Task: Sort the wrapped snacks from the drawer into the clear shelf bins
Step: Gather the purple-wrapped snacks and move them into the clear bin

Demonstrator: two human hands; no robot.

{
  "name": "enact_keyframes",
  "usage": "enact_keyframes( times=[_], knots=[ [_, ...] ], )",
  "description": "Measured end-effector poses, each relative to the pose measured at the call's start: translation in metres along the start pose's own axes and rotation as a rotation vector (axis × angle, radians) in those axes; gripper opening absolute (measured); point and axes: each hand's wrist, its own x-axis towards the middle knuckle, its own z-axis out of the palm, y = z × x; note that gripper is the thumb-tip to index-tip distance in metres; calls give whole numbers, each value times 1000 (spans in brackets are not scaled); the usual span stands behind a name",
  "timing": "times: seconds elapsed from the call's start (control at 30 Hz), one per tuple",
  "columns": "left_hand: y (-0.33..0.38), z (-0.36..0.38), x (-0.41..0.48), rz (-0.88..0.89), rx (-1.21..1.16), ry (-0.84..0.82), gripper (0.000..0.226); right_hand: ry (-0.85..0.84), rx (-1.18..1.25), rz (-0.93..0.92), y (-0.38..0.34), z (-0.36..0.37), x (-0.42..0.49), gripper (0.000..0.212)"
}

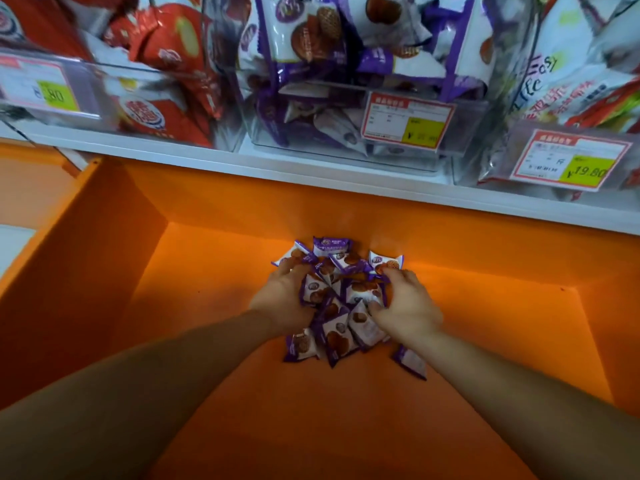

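Head: purple-wrapped snacks (341, 327) in orange drawer (207, 271)

White shop shelf with price tags.
A white shelf (311, 181) runs across the view, sloping down to the right. 3 red-edged tags with yellow-green patches stand above it: left tag (38, 88), middle tag (408, 121), and right tag (568, 161), which reads 19.80. An orange panel (31, 174) sits far left, above a pale patch (14, 244).

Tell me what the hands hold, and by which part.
Both clasp the pile of purple snacks: the left hand cups its left side, the right hand its right side, fingers curled over the packets.
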Motion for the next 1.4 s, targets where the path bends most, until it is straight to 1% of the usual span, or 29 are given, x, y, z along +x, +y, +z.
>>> enact_keyframes(
  times=[0.03,0.07,0.13,0.2,0.27,0.37,0.43,0.5,0.53,0.6,0.63,0.67,0.7,0.73,0.8,0.87,0.93,1.0,1.1,1.13,1.23,1.3,1.4],
  knots=[
    [-2,-3,5,-8,82,-11,97,30,-91,-37,-2,-6,3,68],
    [-5,-6,10,-25,166,-38,106,28,-113,-57,-5,-10,7,68],
    [-9,-13,20,-56,282,-139,124,-67,-36,-95,-10,-13,16,77],
    [-14,-19,28,-32,345,-239,138,-178,-17,-140,-14,-11,28,89],
    [-18,-24,33,4,406,-300,146,-224,-82,-156,-19,-7,39,95],
    [-22,-26,39,36,431,-353,150,-248,-105,-139,-24,2,54,101],
    [-21,-24,38,85,433,-360,143,-268,-83,-124,-23,7,60,99],
    [-19,-21,36,136,415,-315,125,-248,-111,-139,-18,9,61,90],
    [-17,-22,36,149,399,-253,112,-232,-122,-149,-15,9,60,85],
    [-12,-25,42,173,402,-51,94,-224,-97,-153,-10,7,55,76],
    [-10,-26,48,186,408,38,91,-236,-74,-151,-8,4,52,75],
    [-8,-25,54,194,397,75,92,-263,-59,-153,-7,1,49,76],
    [-5,-23,60,196,376,63,95,-308,-54,-157,-6,-3,46,81],
    [-1,-20,64,192,355,9,101,-368,-52,-162,-6,-9,43,89],
    [8,-14,66,175,321,-124,112,-511,-83,-163,-3,-19,40,115],
    [13,-11,65,177,303,-174,116,-635,-216,-171,5,-30,34,138],
    [12,-7,57,209,371,-193,116,-694,-383,-201,16,-34,24,154],
    [9,-5,44,239,446,-261,113,-683,-489,-218,26,-32,12,162],
    [1,-13,27,207,395,-371,111,-607,-625,-236,35,-24,2,169],
    [-1,-17,23,192,385,-400,117,-579,-676,-253,36,-22,2,170],
    [-4,-20,6,131,463,-480,145,-519,-798,-269,35,-20,5,173],
    [-3,-7,-7,109,521,-477,157,-483,-815,-253,34,-21,8,175],
    [1,7,-11,135,638,-392,163,-453,-734,-224,35,-23,15,177]
  ],
)
